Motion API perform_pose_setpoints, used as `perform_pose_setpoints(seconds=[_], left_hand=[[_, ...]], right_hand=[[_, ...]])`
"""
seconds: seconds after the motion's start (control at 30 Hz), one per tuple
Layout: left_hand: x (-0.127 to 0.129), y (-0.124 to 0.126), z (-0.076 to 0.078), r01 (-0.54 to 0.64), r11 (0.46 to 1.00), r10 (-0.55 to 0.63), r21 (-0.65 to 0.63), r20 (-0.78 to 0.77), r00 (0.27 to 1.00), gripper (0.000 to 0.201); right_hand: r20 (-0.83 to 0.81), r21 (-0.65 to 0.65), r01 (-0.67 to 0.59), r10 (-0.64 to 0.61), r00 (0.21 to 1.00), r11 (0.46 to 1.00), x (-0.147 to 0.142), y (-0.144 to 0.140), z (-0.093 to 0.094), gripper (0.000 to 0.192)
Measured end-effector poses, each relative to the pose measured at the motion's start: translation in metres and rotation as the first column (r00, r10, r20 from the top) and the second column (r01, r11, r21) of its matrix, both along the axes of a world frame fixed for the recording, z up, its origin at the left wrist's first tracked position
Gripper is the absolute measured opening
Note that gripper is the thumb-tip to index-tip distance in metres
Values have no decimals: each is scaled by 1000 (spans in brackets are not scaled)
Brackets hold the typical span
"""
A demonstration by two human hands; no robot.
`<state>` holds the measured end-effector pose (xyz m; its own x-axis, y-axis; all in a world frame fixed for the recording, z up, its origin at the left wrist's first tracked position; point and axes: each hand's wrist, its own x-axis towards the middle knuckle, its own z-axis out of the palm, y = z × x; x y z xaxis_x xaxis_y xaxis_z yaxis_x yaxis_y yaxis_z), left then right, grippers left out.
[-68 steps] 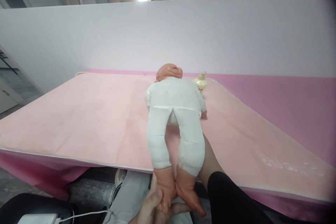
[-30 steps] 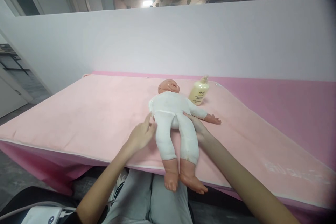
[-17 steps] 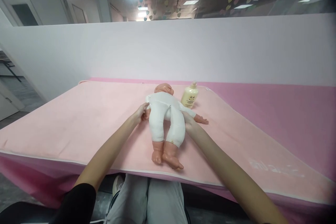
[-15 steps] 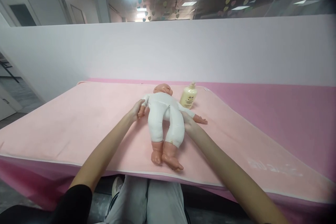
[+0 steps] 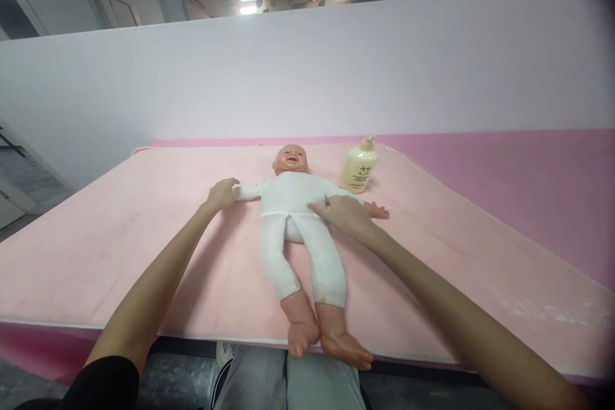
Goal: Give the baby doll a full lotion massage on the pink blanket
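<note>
A pale pink mat [image 5: 144,230] covers the table, a white partition wall [image 5: 307,70] behind. Left hand [image 5: 221,193] clasps the doll [image 5: 298,218] by its arm; right hand [image 5: 343,213] rests flat, grip apart, on its waist.

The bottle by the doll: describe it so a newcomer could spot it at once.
On the pale pink mat lies a doll in white, face up. Just past its outstretched arm, beyond the person's right hand, stands the bottle: cream-yellow, upright, with a pump top, the only container on the mat.
</note>
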<state>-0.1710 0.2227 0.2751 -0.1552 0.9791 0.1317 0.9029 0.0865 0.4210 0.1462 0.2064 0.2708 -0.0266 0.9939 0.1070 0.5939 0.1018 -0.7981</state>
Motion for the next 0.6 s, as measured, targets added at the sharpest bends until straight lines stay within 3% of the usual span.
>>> perform_pose_setpoints(seconds=[0.07,0.17,0.23,0.33,0.6], left_hand=[[19,12,-5,53,993,-57,109,40,998,44],[60,32,-11,148,974,-173,169,142,975,43],[85,44,-15,192,970,-216,147,167,962,44],[107,54,-23,139,983,-158,120,165,974,45],[107,52,-33,-69,970,34,233,151,988,36]], right_hand=[[194,165,88,-120,974,982,0,17,8,28],[209,309,40,-109,972,950,-10,48,5,31],[163,244,-12,-29,986,970,-22,70,-4,36],[62,130,-3,-5,998,992,-40,97,-20,38],[-61,182,-34,46,997,983,-59,127,-24,37]])
